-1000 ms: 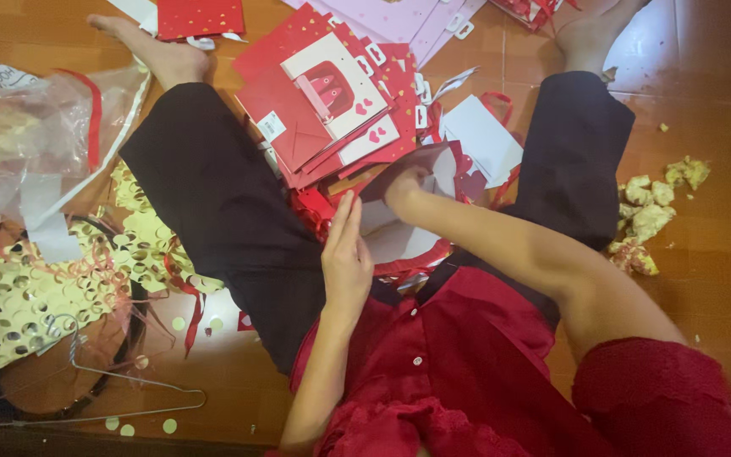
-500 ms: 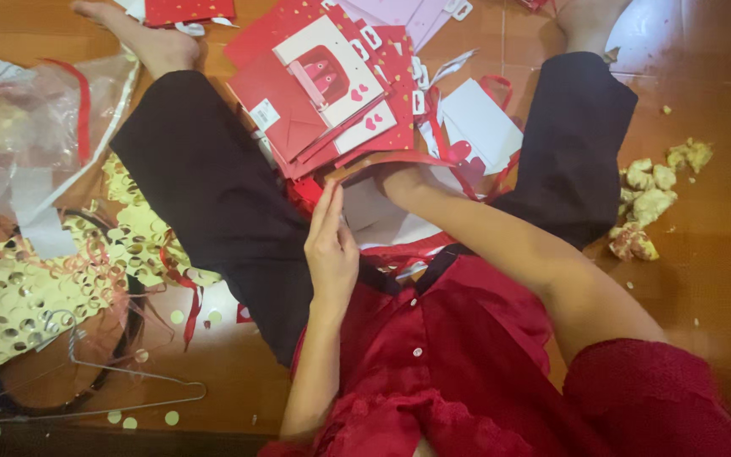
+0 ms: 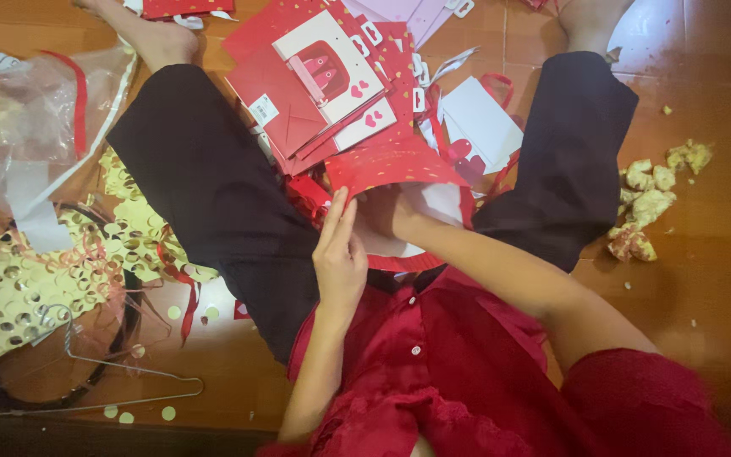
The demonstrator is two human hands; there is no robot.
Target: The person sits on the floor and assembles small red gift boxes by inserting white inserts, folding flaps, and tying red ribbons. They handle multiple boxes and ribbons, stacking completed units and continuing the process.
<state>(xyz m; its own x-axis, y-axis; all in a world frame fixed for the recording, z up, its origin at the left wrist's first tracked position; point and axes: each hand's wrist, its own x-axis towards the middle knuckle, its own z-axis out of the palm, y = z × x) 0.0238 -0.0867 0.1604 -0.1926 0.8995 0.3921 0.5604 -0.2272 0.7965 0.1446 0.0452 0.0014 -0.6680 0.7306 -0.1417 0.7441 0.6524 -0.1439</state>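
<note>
Two hands (image 3: 340, 254) on one red bag (image 3: 391, 165)

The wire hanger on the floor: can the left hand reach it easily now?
Probably yes. The left hand is at the red card, and the wire hanger lies uncovered on that side, beyond the leg.

Two hands: left hand (image 3: 342, 258), right hand (image 3: 382, 216), both on one red paper sheet (image 3: 391, 165) with gold dots. One stack of red gift bags (image 3: 298, 93) between the legs (single bags too overlapped to count). One white bag (image 3: 484, 123) with red ribbon handles beside the stack. One wire hanger (image 3: 86, 381) on the floor. One clear plastic wrapper (image 3: 19, 110) at the far left. One heap of gold punched foil (image 3: 10, 288). One small pile of crumpled yellowish scraps (image 3: 649, 199) at the right. Several loose gold dots (image 3: 167, 413), six or so.
</note>
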